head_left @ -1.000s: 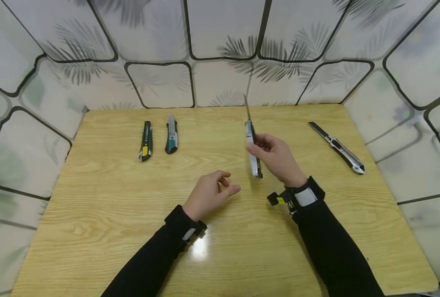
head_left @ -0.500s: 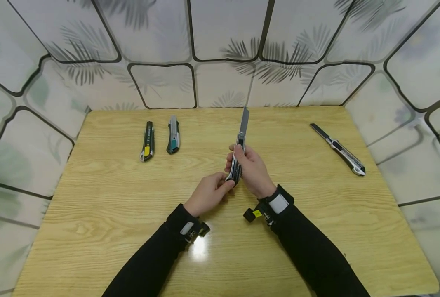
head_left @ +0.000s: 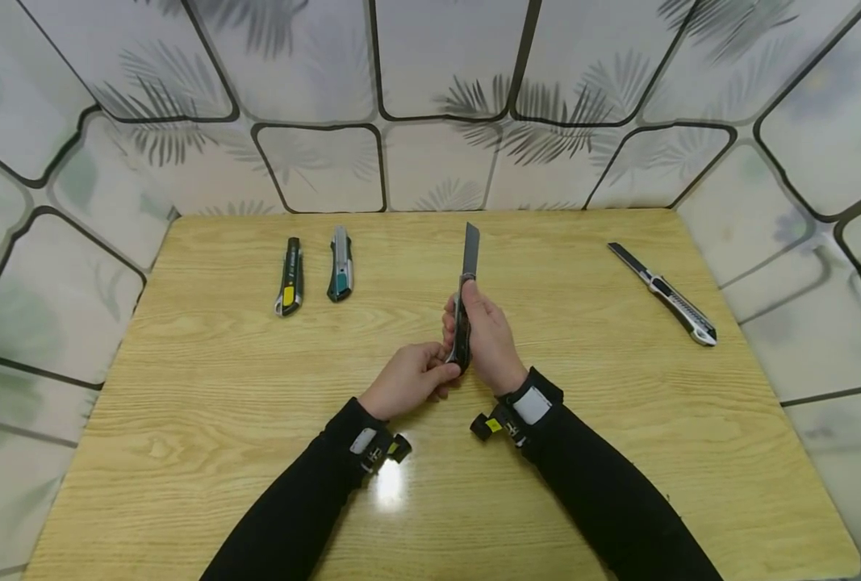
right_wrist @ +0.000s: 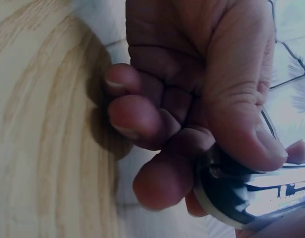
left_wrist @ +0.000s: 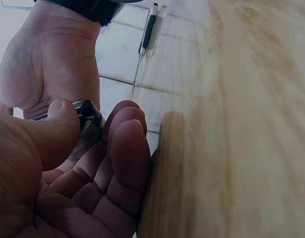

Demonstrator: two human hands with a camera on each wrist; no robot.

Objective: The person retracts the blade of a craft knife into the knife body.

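A large utility knife (head_left: 462,335) is held upright near the middle of the table, its broad grey blade pointing away. My right hand (head_left: 494,343) grips its handle, the thumb lying along the handle just below the blade and the fingers wrapped behind. At the near end, my left hand (head_left: 404,379) pinches the knife's butt between thumb and fingers. The left wrist view shows that thumb (left_wrist: 63,124) over the dark, rounded butt (left_wrist: 90,119). In the right wrist view, a thumb presses near the black end (right_wrist: 221,188) of the knife, and the blade is out of view.
Two utility knives lie at the back left of the wooden table (head_left: 219,452): one black and yellow (head_left: 290,278), one grey and teal (head_left: 340,266). A black and silver utility knife (head_left: 666,297) with its blade extended lies at the right. Patterned panels (head_left: 437,161) stand behind.
My right hand has brought the utility knife left and nearer, turning the blade's flat side toward the head camera. My left hand, free a second ago, has taken hold of the butt.
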